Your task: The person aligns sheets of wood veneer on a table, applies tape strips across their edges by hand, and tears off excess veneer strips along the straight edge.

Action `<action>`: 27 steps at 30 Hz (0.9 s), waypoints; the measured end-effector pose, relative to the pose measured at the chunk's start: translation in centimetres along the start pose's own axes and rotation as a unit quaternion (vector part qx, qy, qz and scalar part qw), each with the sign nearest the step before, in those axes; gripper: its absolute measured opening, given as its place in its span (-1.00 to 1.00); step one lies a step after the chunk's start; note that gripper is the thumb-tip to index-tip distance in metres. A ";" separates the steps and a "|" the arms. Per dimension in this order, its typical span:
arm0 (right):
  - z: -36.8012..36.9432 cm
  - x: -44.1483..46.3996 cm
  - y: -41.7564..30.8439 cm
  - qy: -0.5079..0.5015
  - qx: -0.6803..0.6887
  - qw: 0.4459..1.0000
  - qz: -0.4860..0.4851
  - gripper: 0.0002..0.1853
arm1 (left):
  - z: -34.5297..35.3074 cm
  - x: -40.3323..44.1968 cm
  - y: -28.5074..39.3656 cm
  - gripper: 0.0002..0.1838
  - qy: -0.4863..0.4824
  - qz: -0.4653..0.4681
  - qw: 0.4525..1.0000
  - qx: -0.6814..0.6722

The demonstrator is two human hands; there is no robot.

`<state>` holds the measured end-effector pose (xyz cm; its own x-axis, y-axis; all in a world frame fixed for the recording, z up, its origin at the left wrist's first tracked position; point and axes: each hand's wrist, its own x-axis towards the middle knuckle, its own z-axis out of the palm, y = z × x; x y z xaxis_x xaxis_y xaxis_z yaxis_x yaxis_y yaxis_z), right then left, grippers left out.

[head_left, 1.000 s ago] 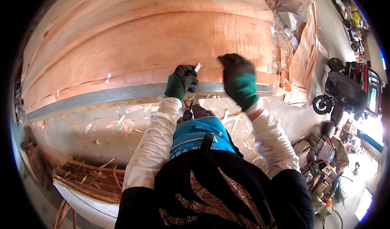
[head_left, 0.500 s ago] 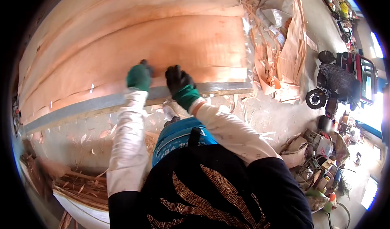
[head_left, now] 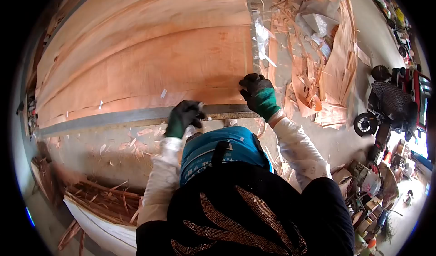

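Observation:
A wide reddish wood veneer sheet (head_left: 181, 60) lies over the worktable, with a grey strip (head_left: 109, 120) along its near edge. My left hand (head_left: 185, 116), in a black and green glove, is above the near edge with its fingers curled in; a small pale piece shows at the fingertips, too small to name. My right hand (head_left: 258, 92), gloved alike, rests at the near right corner of the sheet, its fingers bent and partly spread, with nothing visible in them. Small white tape pieces (head_left: 163, 93) stick to the veneer left of my hands.
Torn veneer scraps (head_left: 336, 74) and clear plastic (head_left: 318, 22) lie at the right. White strips (head_left: 262, 38) hang beside the sheet's right edge. A bin of wood strips (head_left: 104, 199) stands lower left. A covered motorbike (head_left: 390, 99) and piled goods are far right.
My right hand has moved right to the sheet's corner, and my left hand has drawn back from the veneer to the near edge. The sheet's right end now sits further left in view.

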<state>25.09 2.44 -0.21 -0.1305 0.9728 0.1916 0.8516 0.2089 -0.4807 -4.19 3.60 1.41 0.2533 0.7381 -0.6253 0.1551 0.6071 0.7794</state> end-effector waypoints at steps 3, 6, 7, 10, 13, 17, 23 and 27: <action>1.2 0.0 1.2 -0.003 0.029 0.999 0.018 -0.74 | 4.6 2.8 1.0 -0.75 -0.035 0.025 0.999 -0.027; 1.5 -0.1 1.5 0.014 0.069 0.997 0.030 -0.75 | 7.9 5.7 1.8 -0.72 -0.041 -0.003 0.998 -0.049; 1.6 -0.1 1.6 0.012 0.071 0.997 0.031 -0.76 | 8.8 6.2 2.1 -0.74 -0.034 0.004 0.997 -0.065; 1.3 -0.1 1.4 -0.007 0.041 0.999 0.025 -0.74 | 9.0 10.3 0.3 -0.74 -0.086 -0.046 0.995 -0.011; 0.3 -0.3 -0.8 0.033 -0.017 0.999 -0.035 -0.65 | 8.9 12.0 -0.4 -0.74 -0.116 -0.081 0.989 0.053; 3.2 -1.6 -0.5 0.056 -0.026 0.991 -0.115 -0.56 | 9.1 8.8 0.4 -0.74 -0.025 0.111 0.984 0.138; 3.4 -1.6 -0.9 0.034 -0.088 0.988 -0.123 -0.47 | 5.8 3.2 3.1 -0.40 -0.024 -0.026 0.999 -0.004; 2.3 -2.2 -1.4 -0.062 -0.183 0.966 -0.169 -0.43 | 0.0 -0.8 0.6 -0.39 0.042 -0.080 0.996 -0.025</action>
<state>22.99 0.22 -1.92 -0.4730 0.8644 0.1706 0.8694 0.4893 -0.0686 -4.26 3.38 2.42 0.1474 0.6519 -0.7439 0.1378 0.7312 0.6681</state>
